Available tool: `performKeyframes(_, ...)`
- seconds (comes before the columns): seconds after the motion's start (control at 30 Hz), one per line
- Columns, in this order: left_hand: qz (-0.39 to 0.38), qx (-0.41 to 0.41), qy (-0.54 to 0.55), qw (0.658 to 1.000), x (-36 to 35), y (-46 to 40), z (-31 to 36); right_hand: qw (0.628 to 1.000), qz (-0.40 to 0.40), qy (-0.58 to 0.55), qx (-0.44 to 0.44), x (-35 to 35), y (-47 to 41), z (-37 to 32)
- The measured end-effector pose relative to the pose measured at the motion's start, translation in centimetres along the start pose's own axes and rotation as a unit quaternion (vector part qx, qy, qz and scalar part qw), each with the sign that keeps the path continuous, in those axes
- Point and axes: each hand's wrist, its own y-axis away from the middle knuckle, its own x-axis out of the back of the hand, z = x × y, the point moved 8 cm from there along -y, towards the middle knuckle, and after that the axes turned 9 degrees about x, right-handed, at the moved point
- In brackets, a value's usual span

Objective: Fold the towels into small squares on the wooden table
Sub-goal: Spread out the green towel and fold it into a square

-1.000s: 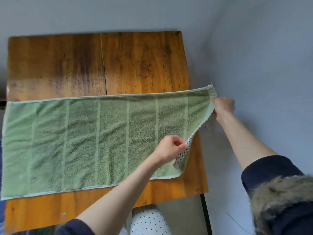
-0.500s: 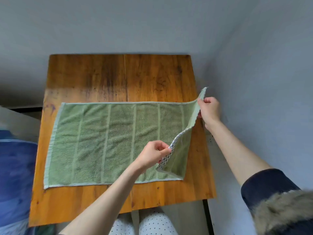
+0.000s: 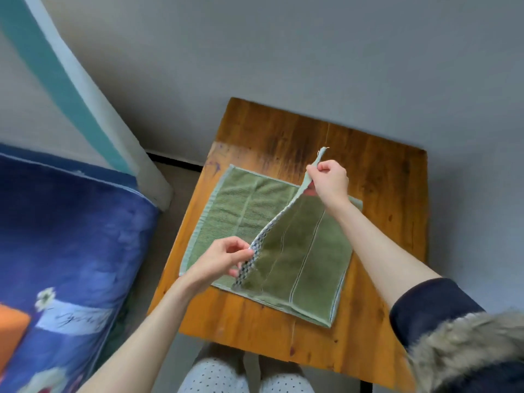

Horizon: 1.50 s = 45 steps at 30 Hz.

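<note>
A green striped towel [image 3: 243, 205] lies across the wooden table [image 3: 382, 177]. Its right half is lifted and carried over toward the left, with the raised edge standing over the towel's middle. My right hand [image 3: 329, 181] pinches the far corner of that raised edge. Nearer to me, my left hand [image 3: 221, 258] pinches the near corner, where a chequered blue-and-white hem shows. The fold line runs along the towel's right side, near the table's front right.
A bed with a dark blue patterned blanket [image 3: 65, 251] stands to the left of the table. Grey walls [image 3: 312, 52] close in behind and to the right. My knees in dotted trousers [image 3: 215, 375] are under the table's near edge.
Both hands have carried the towel's right edge leftward, from the table's right side to over the towel's middle. The camera view has swung left, bringing the bed into sight.
</note>
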Motion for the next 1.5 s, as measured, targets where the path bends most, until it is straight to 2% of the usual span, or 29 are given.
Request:
performKeyframes(0.23, 0.055, 0.026, 0.04, 0.997, 7.4, 0.6, -4.0, 0.996, -0.066, 0.059, 0.029, -10.8, 0.8, -3.1)
performKeyframes(0.4, 0.14, 0.044, 0.046, 0.988, 11.1, -0.8, -6.5, 0.99, -0.11, 0.083, 0.018, -15.7, 1.0, -2.5)
performKeyframes(0.57, 0.27, 0.068, -0.096, 0.956, 14.7, -3.3, -8.4, 0.979, -0.195, 0.049, 0.018, -18.8, 1.3, -0.5)
performKeyframes(0.67, 0.295, 0.07, -0.157, 0.94, 15.5, -4.7, -9.2, 0.959, -0.231, 0.16, 0.043, -18.3, 1.6, 2.2)
performKeyframes(0.77, 0.31, 0.025, -0.198, 0.929, 13.7, -5.3, -8.5, 0.933, -0.226, 0.272, 0.063, -15.8, 1.4, 5.5)
performKeyframes(0.87, 0.299, -0.042, -0.239, 0.923, 10.0, -5.5, -7.6, 0.878, -0.23, 0.408, 0.099, -12.8, 0.9, 8.3)
performKeyframes(0.93, 0.27, -0.054, -0.28, 0.92, 7.6, -6.0, -7.6, 0.839, -0.251, 0.472, 0.1, -11.1, 0.7, 10.0)
performKeyframes(1.07, 0.217, 0.02, -0.364, 0.906, 4.5, -7.5, -8.3, 0.788, -0.313, 0.52, 0.102, -9.1, 0.8, 12.7)
performKeyframes(1.13, 0.202, 0.053, -0.379, 0.902, 3.5, -8.4, -8.0, 0.786, -0.323, 0.517, 0.099, -8.5, 0.9, 13.4)
performKeyframes(1.3, 0.166, 0.104, -0.435, 0.879, 2.3, -10.6, -6.6, 0.811, -0.293, 0.502, 0.059, -5.9, 1.8, 15.1)
performKeyframes(1.5, 0.157, 0.043, -0.489, 0.857, 1.0, -14.0, -2.8, 0.834, -0.258, 0.487, -0.01, -1.6, 5.5, 17.2)
